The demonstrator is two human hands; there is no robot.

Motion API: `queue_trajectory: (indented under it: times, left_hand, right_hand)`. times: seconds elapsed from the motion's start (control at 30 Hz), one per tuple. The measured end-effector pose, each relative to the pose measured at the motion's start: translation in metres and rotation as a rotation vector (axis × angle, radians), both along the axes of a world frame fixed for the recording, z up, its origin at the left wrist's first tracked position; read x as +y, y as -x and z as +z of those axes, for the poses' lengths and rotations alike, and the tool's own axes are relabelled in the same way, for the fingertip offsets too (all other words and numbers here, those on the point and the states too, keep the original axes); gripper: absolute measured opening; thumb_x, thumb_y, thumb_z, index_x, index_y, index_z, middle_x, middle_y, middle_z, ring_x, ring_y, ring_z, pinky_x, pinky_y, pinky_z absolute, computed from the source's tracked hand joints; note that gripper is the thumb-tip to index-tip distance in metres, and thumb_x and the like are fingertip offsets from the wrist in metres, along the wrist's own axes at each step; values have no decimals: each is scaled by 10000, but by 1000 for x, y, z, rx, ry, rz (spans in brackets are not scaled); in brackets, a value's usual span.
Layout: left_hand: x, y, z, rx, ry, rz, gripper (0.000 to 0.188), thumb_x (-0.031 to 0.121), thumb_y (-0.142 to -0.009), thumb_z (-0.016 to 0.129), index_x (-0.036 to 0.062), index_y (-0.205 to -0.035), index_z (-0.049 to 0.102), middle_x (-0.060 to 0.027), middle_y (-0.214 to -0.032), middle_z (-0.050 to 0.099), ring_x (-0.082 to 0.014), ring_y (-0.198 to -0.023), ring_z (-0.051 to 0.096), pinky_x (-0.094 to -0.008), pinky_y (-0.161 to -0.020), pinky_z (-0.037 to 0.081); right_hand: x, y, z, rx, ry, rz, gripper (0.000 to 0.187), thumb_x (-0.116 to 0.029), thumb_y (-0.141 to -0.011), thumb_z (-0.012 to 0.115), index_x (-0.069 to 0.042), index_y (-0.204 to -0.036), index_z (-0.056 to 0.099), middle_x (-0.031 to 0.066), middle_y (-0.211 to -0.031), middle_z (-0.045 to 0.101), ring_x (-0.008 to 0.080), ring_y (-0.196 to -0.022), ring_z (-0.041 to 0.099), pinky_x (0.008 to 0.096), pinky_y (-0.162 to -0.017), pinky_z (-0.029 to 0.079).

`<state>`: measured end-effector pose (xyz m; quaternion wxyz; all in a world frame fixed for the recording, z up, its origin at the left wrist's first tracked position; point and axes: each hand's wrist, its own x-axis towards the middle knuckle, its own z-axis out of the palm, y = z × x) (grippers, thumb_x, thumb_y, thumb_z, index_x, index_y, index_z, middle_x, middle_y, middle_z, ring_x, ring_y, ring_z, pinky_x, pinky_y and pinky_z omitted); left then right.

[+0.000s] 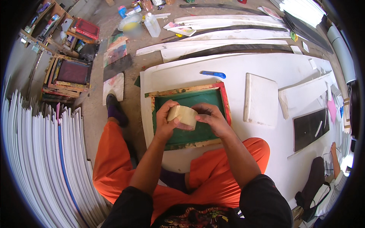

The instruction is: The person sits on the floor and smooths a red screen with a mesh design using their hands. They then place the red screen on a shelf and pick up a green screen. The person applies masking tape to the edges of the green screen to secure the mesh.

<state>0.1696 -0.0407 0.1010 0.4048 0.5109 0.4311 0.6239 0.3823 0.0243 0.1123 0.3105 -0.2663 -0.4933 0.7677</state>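
Observation:
A wide roll of clear-to-tan packing tape is held up between my two hands. My left hand grips its left side, with the thumb across the front and the fingers behind. At the roll's right edge, my right hand has its thumb and fingers pressed against the tape. Beneath both hands lies a wooden silk-screen frame with green mesh and paint-stained, partly red edges. Whether a tape end is lifted cannot be made out.
A large white sheet lies under the frame. On it are a blue utility knife, a white block-like panel and a black panel. White strips lie beyond. Stacked white boards stand left, near more screen frames.

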Motion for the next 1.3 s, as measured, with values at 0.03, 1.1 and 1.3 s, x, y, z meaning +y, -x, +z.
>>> queue_trajectory:
  times: [0.03, 1.1, 1.3]
  left_hand:
    - [1, 0, 2, 13, -7, -16, 584, 436, -827, 815, -7, -1150, 615, -58, -1025, 562, -156, -916, 547, -283, -821, 449]
    - [12, 0, 12, 176, -33, -167, 586, 472, -740, 840, -9, -1023, 660, -74, -908, 600, -169, -801, 564, -294, -711, 441]
    - [11, 0, 11, 156, -28, -156, 585, 464, -728, 845, -10, -1020, 666, -75, -907, 604, -172, -790, 570, -296, -707, 443]
  right_hand:
    - [-1, 3, 8, -60, -28, -13, 376, -201, -918, 774, 35, -1199, 697, 78, -1093, 709, 145, -1030, 643, 307, -900, 514]
    - [2, -4, -1, -59, -12, -2, 222, -88, -763, 653, 78, -882, 739, 47, -773, 674, 121, -753, 569, 276, -724, 452]
    - [2, -5, 1, -51, 33, 12, 246, -79, -754, 650, 81, -909, 753, 53, -791, 690, 126, -775, 586, 277, -738, 457]
